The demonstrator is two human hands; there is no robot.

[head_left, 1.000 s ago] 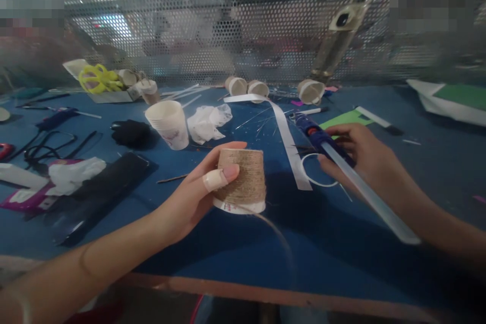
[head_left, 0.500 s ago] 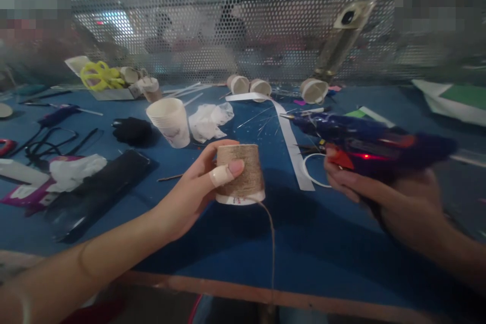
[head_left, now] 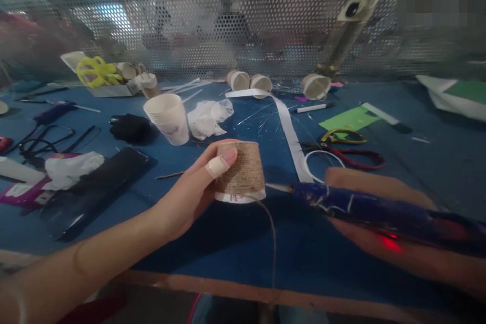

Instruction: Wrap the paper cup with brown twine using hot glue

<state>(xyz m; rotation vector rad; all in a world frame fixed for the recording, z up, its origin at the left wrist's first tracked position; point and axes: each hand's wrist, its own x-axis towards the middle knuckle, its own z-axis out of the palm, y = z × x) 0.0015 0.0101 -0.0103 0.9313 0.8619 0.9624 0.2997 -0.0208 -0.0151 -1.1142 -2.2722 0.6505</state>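
Observation:
My left hand (head_left: 201, 177) grips a small paper cup (head_left: 246, 169) wrapped in twine, held upside down with its white rim at the bottom. A bandage (head_left: 217, 166) covers part of my left thumb. From the lower edge of the wrapping a loose length of twine (head_left: 274, 243) hangs down past the table edge. My right hand (head_left: 379, 197) is closed around a blue glue gun (head_left: 353, 205) with a red light glowing on it. Its metal nozzle points left, close to the cup's lower right side; whether it touches, I cannot tell.
Stacked paper cups (head_left: 167, 119), crumpled plastic (head_left: 210, 119) and a black pouch (head_left: 100, 192) lie to the left. Wrapped cups (head_left: 316, 87) stand along the back by a perforated metal panel (head_left: 197, 25). A white strip (head_left: 288, 134), scissors (head_left: 357, 158) and green paper (head_left: 349, 119) are at right.
The glue gun has come down and its nozzle has swung in beside the cup, uncovering the scissors and green paper. My left hand and the cup have barely moved.

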